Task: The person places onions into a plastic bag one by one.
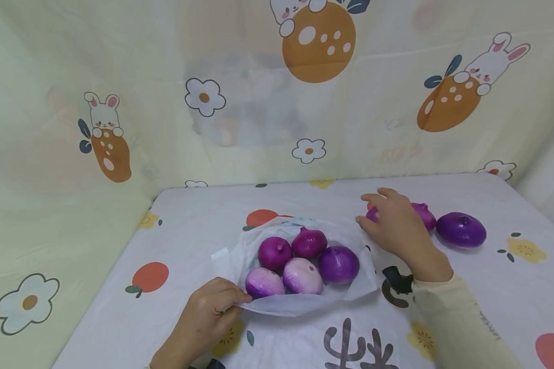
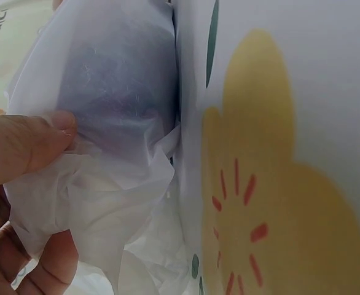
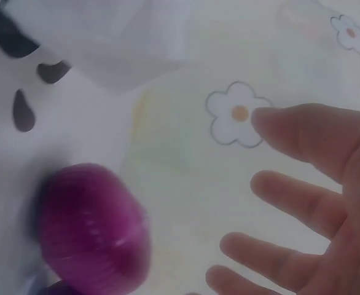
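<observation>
A white plastic bag lies spread on the table with several purple and magenta onions in it, two of them paler. My left hand pinches the near left edge of this bag; in the left wrist view the thumb presses the thin film from one side, fingers behind. To the right of the bag my right hand hovers with fingers spread over a magenta onion, which it partly hides. The right wrist view shows a magenta onion apart from the fingers.
Beside the right hand sit another magenta onion and a dark purple onion. The white tablecloth carries printed fruit and flowers. Behind the table hangs a pale yellow curtain with rabbit prints.
</observation>
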The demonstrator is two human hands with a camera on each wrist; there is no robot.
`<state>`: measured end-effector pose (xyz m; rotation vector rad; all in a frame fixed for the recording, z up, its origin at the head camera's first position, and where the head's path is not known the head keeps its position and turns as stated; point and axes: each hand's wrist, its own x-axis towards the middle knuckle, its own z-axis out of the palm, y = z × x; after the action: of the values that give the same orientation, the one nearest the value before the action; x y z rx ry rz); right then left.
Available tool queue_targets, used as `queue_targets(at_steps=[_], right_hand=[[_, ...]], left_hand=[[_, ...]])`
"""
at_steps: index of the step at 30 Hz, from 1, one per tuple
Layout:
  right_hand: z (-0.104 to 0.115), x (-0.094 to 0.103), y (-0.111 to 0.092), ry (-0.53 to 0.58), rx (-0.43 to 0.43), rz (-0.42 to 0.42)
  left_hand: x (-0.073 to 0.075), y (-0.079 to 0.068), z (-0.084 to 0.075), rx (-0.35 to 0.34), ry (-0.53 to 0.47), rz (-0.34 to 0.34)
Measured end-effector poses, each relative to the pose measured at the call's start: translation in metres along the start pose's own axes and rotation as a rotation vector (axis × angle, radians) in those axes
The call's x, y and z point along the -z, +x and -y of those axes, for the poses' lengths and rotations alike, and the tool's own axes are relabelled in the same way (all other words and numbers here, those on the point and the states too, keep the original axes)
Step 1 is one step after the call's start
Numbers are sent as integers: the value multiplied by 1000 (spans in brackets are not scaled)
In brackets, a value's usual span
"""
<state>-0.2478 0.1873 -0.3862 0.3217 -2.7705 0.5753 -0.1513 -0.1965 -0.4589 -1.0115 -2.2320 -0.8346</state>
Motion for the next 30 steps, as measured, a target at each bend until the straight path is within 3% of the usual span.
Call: queue_targets(at_steps=[6,15,30], right_hand=[[-16,-7,2,-23,-32,36],[-28,-11,0,-19,-126,178],[-31,-12,1,-67,-163,230]], left_hand=[[0,0,1,0,-4,7],[0,0,2,-38,-2,-18],[1,1,-2,5,20,-11]])
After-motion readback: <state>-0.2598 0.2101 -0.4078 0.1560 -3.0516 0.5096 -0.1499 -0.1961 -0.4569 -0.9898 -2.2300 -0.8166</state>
